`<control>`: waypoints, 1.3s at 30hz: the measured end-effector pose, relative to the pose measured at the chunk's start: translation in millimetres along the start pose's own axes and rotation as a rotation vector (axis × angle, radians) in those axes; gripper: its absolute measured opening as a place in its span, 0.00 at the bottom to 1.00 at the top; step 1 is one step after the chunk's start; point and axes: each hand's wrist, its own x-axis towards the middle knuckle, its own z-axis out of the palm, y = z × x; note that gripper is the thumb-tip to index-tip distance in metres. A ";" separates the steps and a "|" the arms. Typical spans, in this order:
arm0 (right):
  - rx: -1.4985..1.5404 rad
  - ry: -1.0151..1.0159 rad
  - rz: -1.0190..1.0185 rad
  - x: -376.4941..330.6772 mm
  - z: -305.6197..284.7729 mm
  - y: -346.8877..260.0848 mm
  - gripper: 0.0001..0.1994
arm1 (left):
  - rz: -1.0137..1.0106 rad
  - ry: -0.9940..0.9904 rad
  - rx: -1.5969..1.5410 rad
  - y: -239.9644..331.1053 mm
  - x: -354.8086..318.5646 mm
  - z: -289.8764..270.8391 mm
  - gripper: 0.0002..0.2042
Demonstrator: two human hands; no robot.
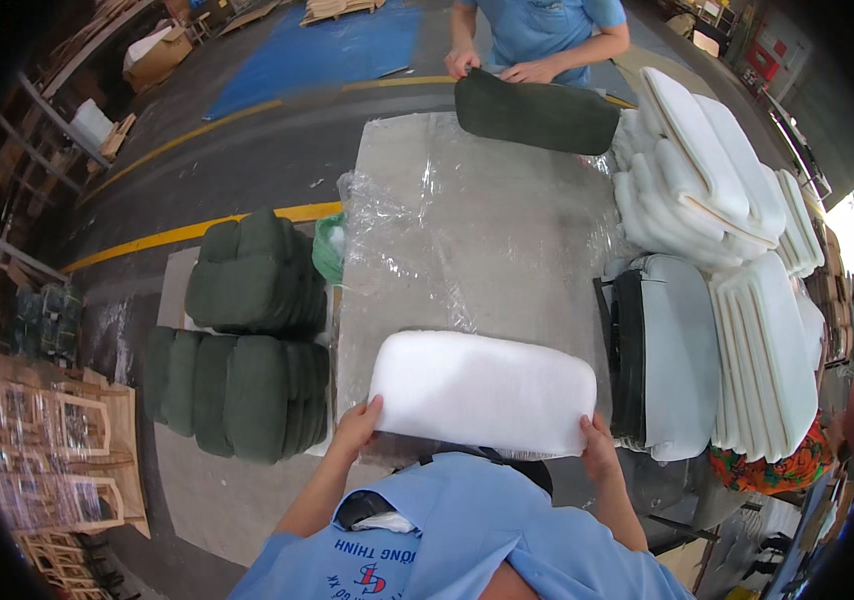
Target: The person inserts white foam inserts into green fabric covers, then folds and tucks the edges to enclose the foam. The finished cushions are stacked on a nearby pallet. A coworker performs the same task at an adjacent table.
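A white, rounded-corner foam cushion pad (482, 390) lies lengthwise across the near end of the table, a soft shadow on its top. My left hand (359, 425) grips its left near corner, thumb along the edge. At the right near corner, my right hand (599, 448) holds the pad the same way. The fingers of both hands are partly hidden under it. Just right of the pad sits a pile of flat covers (677, 350), pale grey on top with black ones showing at the side.
Stacked dark green cushions (247, 385) stand left of the plastic-covered table (507, 230). White foam pads (707, 180) are piled along the right. Across the table, a person in a blue shirt (547, 30) handles a dark green cushion (537, 115). A green plastic bag (328, 248) hangs by the left edge.
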 end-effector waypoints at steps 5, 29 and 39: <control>0.027 0.205 -0.080 -12.2 -7.9 -2.4 0.28 | 0.260 0.168 -0.089 -10.3 9.1 -10.5 0.32; -0.121 0.197 -0.092 71.7 7.7 -48.2 0.32 | 0.087 -0.128 -0.549 81.0 50.3 24.4 0.28; 0.133 0.289 -0.682 -16.5 49.5 -55.1 0.27 | 0.443 -0.139 -0.826 66.6 -23.0 -21.8 0.25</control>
